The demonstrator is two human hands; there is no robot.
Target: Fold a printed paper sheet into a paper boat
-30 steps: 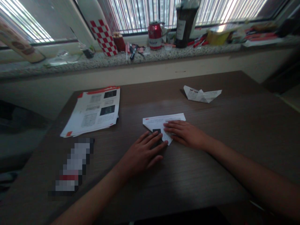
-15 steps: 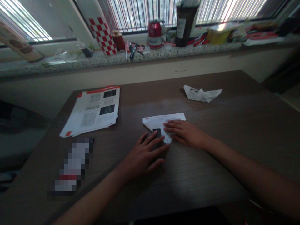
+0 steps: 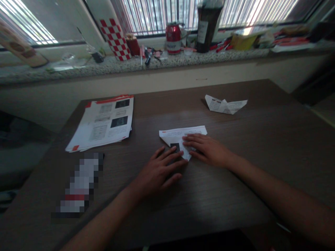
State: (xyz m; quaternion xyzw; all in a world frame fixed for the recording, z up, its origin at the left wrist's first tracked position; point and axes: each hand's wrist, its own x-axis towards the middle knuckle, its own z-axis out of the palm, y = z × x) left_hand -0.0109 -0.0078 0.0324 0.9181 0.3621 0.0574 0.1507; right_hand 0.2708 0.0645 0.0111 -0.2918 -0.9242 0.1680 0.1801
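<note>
A folded sheet of printed paper (image 3: 180, 134) lies flat on the table, a strip along its far edge and its point facing me. My left hand (image 3: 162, 169) rests with fingers spread, the fingertips over the paper's near left side. From the right, my right hand (image 3: 209, 148) lies flat with its fingers on the paper's right half, hiding part of it. Neither hand grips anything. Farther back on the right stands a folded paper boat (image 3: 225, 105), apart from both hands.
A stack of printed sheets (image 3: 102, 123) lies at the table's back left. A blurred-out flat object (image 3: 82, 184) is left of my forearm. Behind the table, a stone windowsill (image 3: 115, 71) holds a red can (image 3: 173, 38), a dark bottle (image 3: 205, 29) and a checkered red-and-white container (image 3: 115, 39).
Almost nothing differs. My left hand has shifted very slightly to the left on the paper; my right hand and the paper keep their places.
</note>
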